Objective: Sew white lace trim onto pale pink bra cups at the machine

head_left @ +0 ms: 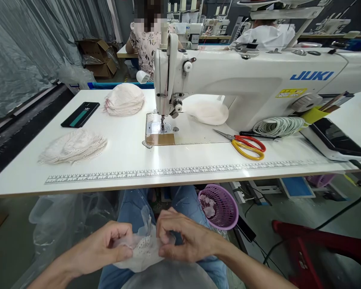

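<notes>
Over my lap, a thin white piece of fabric with an eyelet lace pattern stretches between both hands. My left hand pinches its left edge between thumb and fingers. On the other side, my right hand grips the fabric with thumb and bent fingers. A sheer flap of it stands up between the hands. Above, on the table, sit a stack of lace pieces and a second stack of pale rounded pieces. One more pale fabric piece lies under the sewing machine arm.
Scissors with red and yellow handles lie on the white table, behind a printed ruler strip. A phone rests at left, a coiled cord at right. Below stand a purple basket and a red stool. Two people sit beyond.
</notes>
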Demonstrator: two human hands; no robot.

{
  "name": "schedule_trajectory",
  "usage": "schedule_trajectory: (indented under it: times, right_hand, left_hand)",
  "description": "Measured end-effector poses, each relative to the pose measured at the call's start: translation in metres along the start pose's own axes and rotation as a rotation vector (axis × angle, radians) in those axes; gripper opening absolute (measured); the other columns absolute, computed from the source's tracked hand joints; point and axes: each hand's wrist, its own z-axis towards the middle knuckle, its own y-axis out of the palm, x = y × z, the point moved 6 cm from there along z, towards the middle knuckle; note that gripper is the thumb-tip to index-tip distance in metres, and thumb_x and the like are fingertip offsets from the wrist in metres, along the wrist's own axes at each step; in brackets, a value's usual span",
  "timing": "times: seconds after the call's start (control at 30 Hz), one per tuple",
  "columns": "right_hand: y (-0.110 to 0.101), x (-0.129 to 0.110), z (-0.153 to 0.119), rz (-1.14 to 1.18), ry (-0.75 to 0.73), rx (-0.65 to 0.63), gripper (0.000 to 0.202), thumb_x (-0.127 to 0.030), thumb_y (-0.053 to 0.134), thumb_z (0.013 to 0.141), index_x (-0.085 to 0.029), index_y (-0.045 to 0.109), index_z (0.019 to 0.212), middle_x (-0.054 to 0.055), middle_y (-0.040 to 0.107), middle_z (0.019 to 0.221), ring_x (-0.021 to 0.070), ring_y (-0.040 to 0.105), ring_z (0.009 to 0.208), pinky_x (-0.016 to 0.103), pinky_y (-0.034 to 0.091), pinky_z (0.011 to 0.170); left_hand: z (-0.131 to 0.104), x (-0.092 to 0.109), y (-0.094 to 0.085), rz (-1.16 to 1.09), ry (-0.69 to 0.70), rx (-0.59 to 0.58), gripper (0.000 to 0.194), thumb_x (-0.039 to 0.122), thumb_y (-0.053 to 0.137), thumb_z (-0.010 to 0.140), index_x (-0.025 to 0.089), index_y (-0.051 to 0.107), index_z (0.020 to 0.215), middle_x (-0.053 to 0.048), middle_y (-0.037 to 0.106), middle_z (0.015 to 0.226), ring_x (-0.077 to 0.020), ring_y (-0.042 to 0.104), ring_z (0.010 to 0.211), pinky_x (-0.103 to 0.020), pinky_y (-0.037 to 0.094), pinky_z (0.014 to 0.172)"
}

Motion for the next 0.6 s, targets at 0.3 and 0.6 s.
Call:
schedule_trajectory:
  times: [0.3,0.6]
  right_hand:
    - [-0.001,0.006,0.002,-0.165,0.106,0.002,0.01,-0.029,0.055,0.09,-0.019,0.057,0.088,-0.005,0.05,0.064,0.0115,0.046,0.065,0.023,0.036,0.073]
    - [-0.006,-0.001,0.009,-0.233,0.002,-0.053,0.022,-0.037,0.063,0.087,-0.019,0.06,0.098,0.004,0.064,0.107,0.0167,0.055,0.1,0.03,0.034,0.089]
  left_hand:
    - [0.0,0.005,0.007,-0.101,-0.06,-0.036,0.032,0.045,0.064,0.081,0.015,0.059,0.089,0.004,0.046,0.07,-0.0089,0.035,0.059,-0.02,0.025,0.053]
    - [-0.003,0.011,0.005,0.037,-0.085,-0.046,0.044,0.053,0.064,0.077,0.022,0.069,0.106,-0.003,0.062,0.081,-0.0148,0.049,0.067,-0.021,0.038,0.058]
